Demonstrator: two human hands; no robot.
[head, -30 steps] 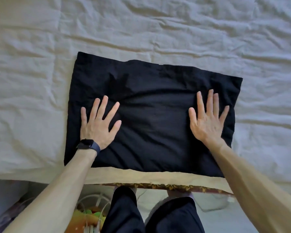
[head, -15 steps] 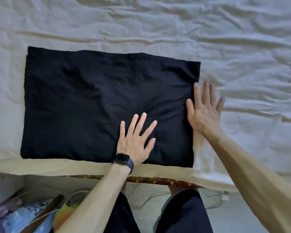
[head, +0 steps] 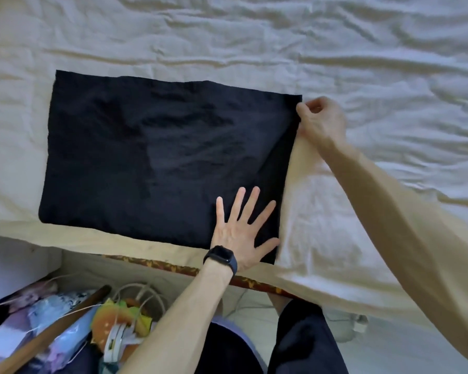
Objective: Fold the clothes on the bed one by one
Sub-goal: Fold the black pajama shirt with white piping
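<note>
The garment (head: 160, 163) lay on the bed (head: 362, 63), already folded to a flat black rectangle, slightly rumpled, toward 9 o'clock of centre. Another fold seemed about to begin. The right hand (head: 322, 122), fingers curled, pinched its 2 o'clock corner. The left hand (head: 241, 233), flat with fingers spread, pressed near its 5 o'clock corner. Whether more clothes waited could not be told.
</note>
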